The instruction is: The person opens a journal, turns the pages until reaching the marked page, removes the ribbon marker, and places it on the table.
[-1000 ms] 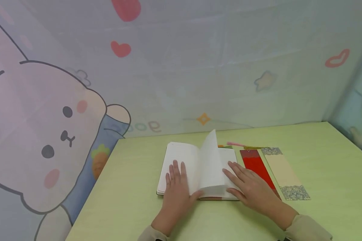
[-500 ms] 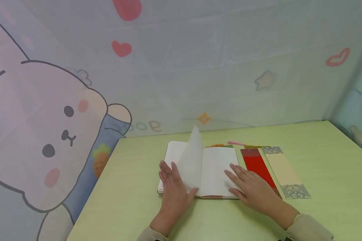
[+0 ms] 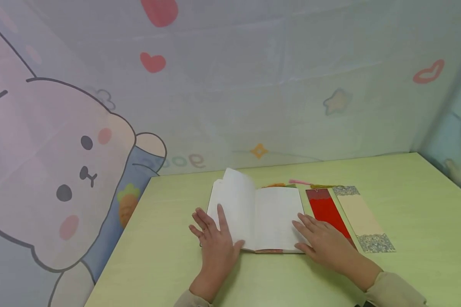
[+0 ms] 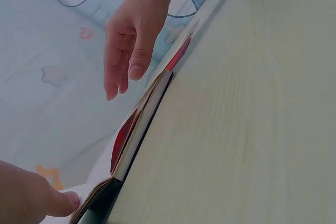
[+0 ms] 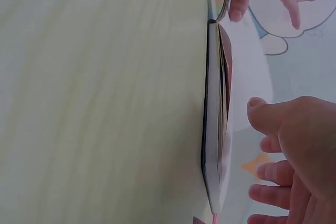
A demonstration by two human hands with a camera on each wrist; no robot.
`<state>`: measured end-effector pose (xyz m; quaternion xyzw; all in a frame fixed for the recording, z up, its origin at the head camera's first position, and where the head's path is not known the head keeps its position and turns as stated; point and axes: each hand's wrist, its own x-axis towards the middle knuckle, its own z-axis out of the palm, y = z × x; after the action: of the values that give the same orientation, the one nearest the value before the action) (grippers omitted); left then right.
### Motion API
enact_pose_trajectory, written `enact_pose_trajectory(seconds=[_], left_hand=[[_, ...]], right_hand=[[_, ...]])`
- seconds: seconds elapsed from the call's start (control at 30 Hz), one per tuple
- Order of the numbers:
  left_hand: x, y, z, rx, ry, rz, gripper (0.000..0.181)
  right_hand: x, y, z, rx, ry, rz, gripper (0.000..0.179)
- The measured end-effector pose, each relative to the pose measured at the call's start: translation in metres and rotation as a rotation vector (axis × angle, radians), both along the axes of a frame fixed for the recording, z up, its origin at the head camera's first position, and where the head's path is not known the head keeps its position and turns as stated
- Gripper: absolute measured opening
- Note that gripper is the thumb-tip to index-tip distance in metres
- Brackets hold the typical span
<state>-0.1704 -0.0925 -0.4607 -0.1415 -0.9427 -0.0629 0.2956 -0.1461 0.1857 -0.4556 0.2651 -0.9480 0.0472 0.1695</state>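
Observation:
An open notebook (image 3: 278, 219) lies on the table with pale pages on both sides. One leaf (image 3: 236, 204) on its left half stands partly raised, curving up at the top corner. My left hand (image 3: 215, 253) spreads its fingers at the left half, thumb by the bottom edge near the fold. Over the right page's outer edge is my right hand (image 3: 326, 245), its fingers loosely extended. A red strip (image 4: 123, 142) shows between the pages in the left wrist view. To the right lie a red bookmark (image 3: 328, 213) and a cream bookmark (image 3: 361, 217) with lace-patterned ends.
Orange and green tassels (image 3: 278, 185) stick out past the notebook's top edge. Pink and olive tassels (image 3: 301, 182) lie behind the bookmarks. A printed cloth backdrop (image 3: 230, 85) rises behind the pale green table (image 3: 418, 204).
The raised leaf has swung from the right over to the left half, uncovering the right page. My left hand has shifted slightly left with fingers spreading; the right hand has barely moved.

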Motion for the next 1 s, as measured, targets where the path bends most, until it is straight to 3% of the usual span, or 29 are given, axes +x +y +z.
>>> enact_pose_trajectory(seconds=[0.17,0.5,0.73,1.0], left_hand=[[-0.001,-0.003,0.001,-0.026,-0.060,0.017,0.113],[-0.006,-0.016,-0.010,0.014,-0.309,-0.088,0.083],[-0.008,-0.020,-0.015,0.030,-0.435,-0.159,0.068],[-0.006,-0.021,-0.013,0.036,-0.556,-0.181,0.062]], right_hand=[[0.000,0.001,0.002,0.011,-0.069,-0.029,0.061],[0.000,0.003,0.000,0.029,-0.155,-0.056,0.064],[0.001,0.002,-0.001,0.024,-0.232,-0.113,0.074],[0.002,0.003,-0.002,0.007,-0.322,-0.134,0.076]])
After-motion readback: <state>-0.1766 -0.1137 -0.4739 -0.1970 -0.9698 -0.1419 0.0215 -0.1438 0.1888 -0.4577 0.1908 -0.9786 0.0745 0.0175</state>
